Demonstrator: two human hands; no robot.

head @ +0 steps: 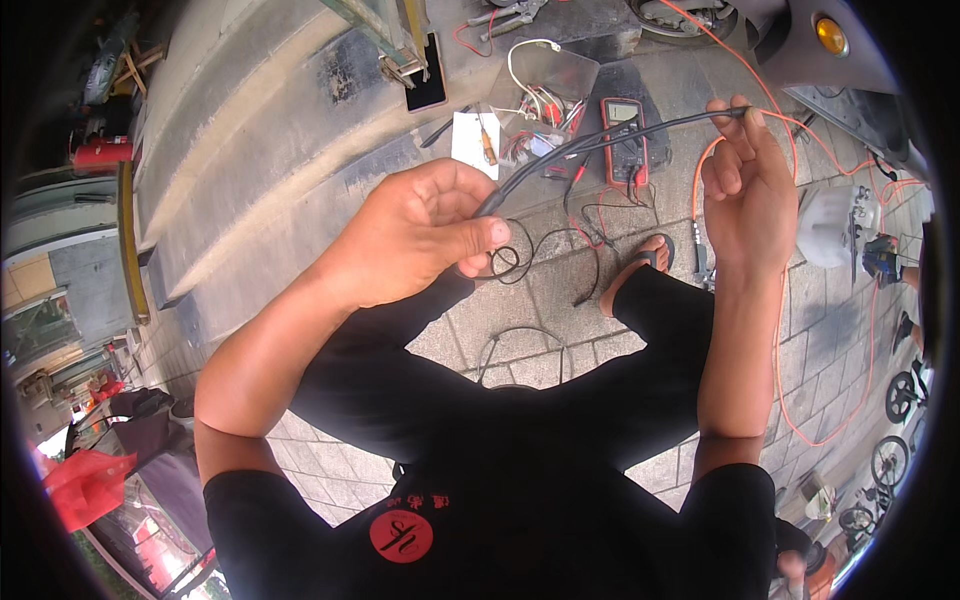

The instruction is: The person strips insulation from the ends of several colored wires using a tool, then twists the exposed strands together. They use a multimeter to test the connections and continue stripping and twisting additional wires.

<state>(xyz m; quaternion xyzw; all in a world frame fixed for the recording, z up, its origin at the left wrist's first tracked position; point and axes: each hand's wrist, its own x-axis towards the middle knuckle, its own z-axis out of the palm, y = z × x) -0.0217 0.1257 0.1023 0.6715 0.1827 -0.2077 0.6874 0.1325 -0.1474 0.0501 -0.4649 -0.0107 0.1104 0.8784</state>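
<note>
A black sheathed cable (555, 155) is stretched between my hands, rising to the right. My left hand (442, 225) closes on its thicker lower end, thumb against the fingers. Thumb and fingertips of my right hand (746, 161) pinch its far end. Thin black wire (517, 274) hangs in loops below my left hand. Behind the cable lie a red-cased multimeter (626, 142) with red and black leads, and a clear plastic box (581, 71) of wires and small parts. A screwdriver with an orange handle (488, 146) rests on white paper (465, 142).
A dark-screened phone (427, 79) lies on the step beside a metal frame leg (375, 30). Pliers (517, 15) are at the top. An orange hose (784, 360) curves over the paving at right, near a translucent container (836, 225) and a vehicle panel (847, 52). Another person's hand shows low right.
</note>
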